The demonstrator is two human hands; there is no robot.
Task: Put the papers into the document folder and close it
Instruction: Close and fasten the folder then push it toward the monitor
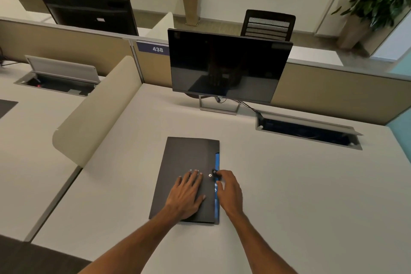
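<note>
With our left hand (189,193) flat and ungripping on the black document folder (186,176) on the desk (289,184), our right hand (229,189) pinches its snap tab (215,172), which might miss the stud (210,175) if the flap shifts.

A pale desk (289,184) carries a dark document folder (184,162) lying flat, near the front of the monitor stand (219,108). Right of that stand, an open cable hatch (308,132) is set into the desktop.
</note>
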